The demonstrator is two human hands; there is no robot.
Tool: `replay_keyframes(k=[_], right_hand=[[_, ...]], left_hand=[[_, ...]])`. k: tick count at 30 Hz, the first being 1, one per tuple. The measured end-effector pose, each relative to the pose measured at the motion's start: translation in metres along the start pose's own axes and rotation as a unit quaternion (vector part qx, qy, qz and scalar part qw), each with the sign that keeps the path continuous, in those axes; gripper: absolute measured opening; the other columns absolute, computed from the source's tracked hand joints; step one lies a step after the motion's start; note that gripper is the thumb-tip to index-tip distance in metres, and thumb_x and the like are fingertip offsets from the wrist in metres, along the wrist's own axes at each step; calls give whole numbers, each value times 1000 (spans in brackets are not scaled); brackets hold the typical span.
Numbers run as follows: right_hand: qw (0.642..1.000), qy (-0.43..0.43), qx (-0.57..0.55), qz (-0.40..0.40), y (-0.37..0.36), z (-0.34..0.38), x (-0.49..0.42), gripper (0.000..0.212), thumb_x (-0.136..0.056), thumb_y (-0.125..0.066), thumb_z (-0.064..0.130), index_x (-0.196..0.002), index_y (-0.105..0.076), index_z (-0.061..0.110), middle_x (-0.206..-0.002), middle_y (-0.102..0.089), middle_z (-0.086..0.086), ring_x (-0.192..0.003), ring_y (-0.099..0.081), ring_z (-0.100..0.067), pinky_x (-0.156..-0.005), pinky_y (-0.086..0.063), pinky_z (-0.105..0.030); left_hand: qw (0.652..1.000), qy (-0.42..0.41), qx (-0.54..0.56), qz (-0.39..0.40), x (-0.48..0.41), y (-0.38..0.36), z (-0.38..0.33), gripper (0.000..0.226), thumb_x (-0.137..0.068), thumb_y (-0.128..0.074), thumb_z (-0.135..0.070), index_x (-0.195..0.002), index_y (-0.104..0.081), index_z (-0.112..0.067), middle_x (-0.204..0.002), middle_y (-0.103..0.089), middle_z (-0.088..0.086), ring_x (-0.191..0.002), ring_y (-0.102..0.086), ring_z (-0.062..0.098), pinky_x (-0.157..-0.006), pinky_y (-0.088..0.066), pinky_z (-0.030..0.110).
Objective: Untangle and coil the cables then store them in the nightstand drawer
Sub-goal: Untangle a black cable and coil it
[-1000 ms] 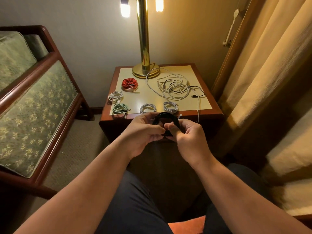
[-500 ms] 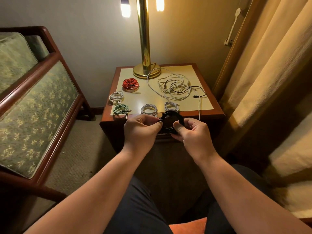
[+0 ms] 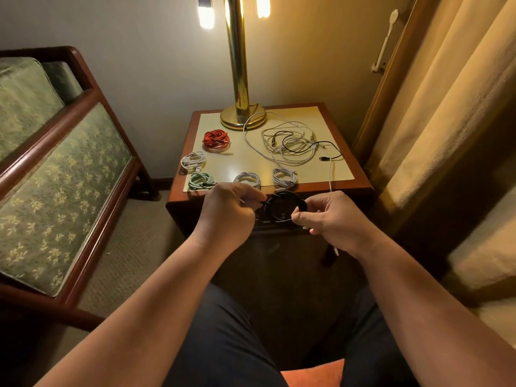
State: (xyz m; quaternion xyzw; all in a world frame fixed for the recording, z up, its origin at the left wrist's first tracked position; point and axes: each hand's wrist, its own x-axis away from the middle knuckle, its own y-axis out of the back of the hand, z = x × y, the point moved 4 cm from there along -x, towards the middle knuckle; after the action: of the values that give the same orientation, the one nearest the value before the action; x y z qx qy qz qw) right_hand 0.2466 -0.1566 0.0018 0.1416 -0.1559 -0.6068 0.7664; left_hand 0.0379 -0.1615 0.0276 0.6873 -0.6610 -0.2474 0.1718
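Observation:
A coiled black cable (image 3: 284,203) hangs in the air just in front of the nightstand (image 3: 360,183). My left hand (image 3: 230,208) pinches its left side and my right hand (image 3: 329,219) pinches its right side. On the nightstand top lie a red coil (image 3: 216,138), a white coil (image 3: 193,161), a teal coil (image 3: 200,180) and two more white coils (image 3: 248,180) (image 3: 284,177). A tangle of white and black cables (image 3: 296,143) lies at the back right. One white cable (image 3: 331,174) hangs over the front edge. The drawer front is in shadow behind my hands.
A brass lamp (image 3: 240,79) stands at the back of the nightstand. A green upholstered chair with a wooden frame (image 3: 69,169) stands to the left, curtains (image 3: 446,93) to the right. My knees are below, with carpet between chair and nightstand.
Both hands have lifted the black coil up and forward, closer to the nightstand's front edge, and moved apart so the coil's ring now shows between them.

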Motion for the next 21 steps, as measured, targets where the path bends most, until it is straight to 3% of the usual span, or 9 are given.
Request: replay_keyframes(k=[3,6,9,11,14,21], right_hand=[[999,-15,-6,32,8,-1,-3,12,-90,-77,29,-93,-80,18,-91,-77,0,-91,-71,-16,-78,-61,-33],[986,-37,-148,62,9,-1,-3,17,-84,-78,20,-96,-80,8,-95,-78,-5,-91,-73,-20,-75,-62,-30],[966,-38,-247,72,2,1,1,20,-80,-76,17,-95,-79,4,-94,-77,-10,-87,-73,-21,-73,-63,-30],[958,-37,-278,62,-5,0,4,15,-84,-74,14,-95,-78,4,-88,-76,-8,-84,-73,-19,-74,-63,-31],[941,-52,-335,29,-20,-5,9,12,-86,-73,13,-93,-78,4,-87,-75,-8,-83,-71,-20,-77,-62,-34],[922,-79,-377,-41,-54,-13,17,11,-92,-71,10,-97,-79,5,-97,-77,-13,-98,-72,-25,-86,-61,-40]], left_hand=[[1000,11,-4,4,1,-2,4,33,-91,-65,3,-101,-78,-25,-91,-74,-14,-87,-70,2,-82,-62,25],[999,16,26,-16,2,-3,7,24,-91,-69,-2,-100,-79,-23,-89,-76,-10,-87,-72,5,-86,-62,31],[997,46,61,-32,2,-7,11,19,-90,-74,-9,-93,-79,-27,-93,-77,-7,-89,-72,7,-84,-60,26],[995,59,65,-41,1,-9,16,12,-89,-76,-15,-92,-81,-26,-96,-76,-5,-92,-71,10,-84,-60,30],[989,86,91,-73,2,-9,23,3,-88,-79,-22,-85,-80,-23,-85,-76,-2,-84,-72,15,-82,-62,42],[964,193,166,-76,2,-19,44,9,-85,-83,-24,-83,-79,-16,-74,-76,5,-76,-75,22,-78,-64,46]])
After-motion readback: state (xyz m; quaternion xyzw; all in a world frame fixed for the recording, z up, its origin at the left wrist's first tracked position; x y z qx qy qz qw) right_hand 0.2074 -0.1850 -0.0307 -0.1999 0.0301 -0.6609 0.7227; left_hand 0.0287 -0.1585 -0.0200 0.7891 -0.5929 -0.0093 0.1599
